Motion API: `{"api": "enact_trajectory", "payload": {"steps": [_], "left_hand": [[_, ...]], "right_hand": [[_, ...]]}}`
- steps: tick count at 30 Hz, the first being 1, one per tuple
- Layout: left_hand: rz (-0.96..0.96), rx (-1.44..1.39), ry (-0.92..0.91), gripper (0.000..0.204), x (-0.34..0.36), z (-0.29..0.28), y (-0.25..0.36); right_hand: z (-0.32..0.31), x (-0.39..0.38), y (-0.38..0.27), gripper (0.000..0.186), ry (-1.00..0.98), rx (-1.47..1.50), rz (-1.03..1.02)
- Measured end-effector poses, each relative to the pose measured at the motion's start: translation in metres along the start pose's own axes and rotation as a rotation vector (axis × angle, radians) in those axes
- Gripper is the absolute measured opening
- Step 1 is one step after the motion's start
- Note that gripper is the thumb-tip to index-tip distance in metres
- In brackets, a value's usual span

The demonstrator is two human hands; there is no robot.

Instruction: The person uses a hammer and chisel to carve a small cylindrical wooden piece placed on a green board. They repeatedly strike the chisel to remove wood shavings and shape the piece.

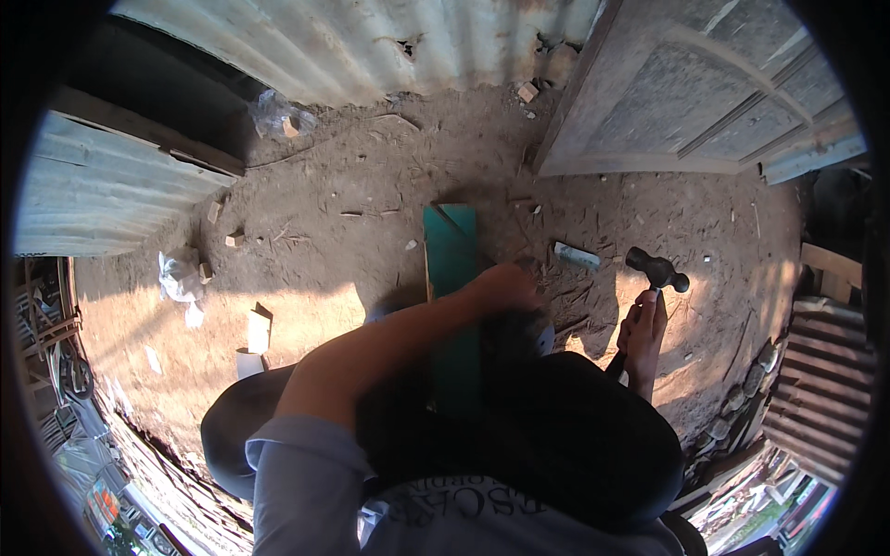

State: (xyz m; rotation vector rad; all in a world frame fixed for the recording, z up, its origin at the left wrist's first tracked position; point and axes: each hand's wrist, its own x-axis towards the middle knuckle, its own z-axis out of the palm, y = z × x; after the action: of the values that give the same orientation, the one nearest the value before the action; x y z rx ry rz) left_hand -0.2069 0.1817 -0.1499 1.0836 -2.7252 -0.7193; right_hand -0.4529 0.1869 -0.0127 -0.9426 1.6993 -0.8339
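At three o'clock, the right hand (640, 326) grips a hammer (657, 269), likely head-heavy, best held far back; the left hand (510, 285), mid-dial beside the stiff-looking board (451, 243), blurs: grip unclear.

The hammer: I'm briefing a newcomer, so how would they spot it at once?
Find the grey panelled door, upper right. Below it is the person's right hand, gripping the hammer. Its dark head has one rounded end, unlike the pale scrap nearby.
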Motion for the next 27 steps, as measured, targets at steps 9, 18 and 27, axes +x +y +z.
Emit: {"api": "enact_trajectory", "payload": {"steps": [9,18,27], "left_hand": [[0.007,-0.063,-0.100,0.031,-0.053,-0.052,-0.028],[-0.181,-0.240,0.192,0.050,-0.007,-0.066,0.014],[-0.307,-0.327,0.458,0.046,0.001,-0.071,0.010]], "right_hand": [[0.007,0.005,0.036,0.032,0.011,0.088,0.018],[0.015,-0.004,0.012,0.034,-0.012,0.034,0.023],[0.013,-0.002,0.005,0.034,-0.008,0.051,0.015]]}}
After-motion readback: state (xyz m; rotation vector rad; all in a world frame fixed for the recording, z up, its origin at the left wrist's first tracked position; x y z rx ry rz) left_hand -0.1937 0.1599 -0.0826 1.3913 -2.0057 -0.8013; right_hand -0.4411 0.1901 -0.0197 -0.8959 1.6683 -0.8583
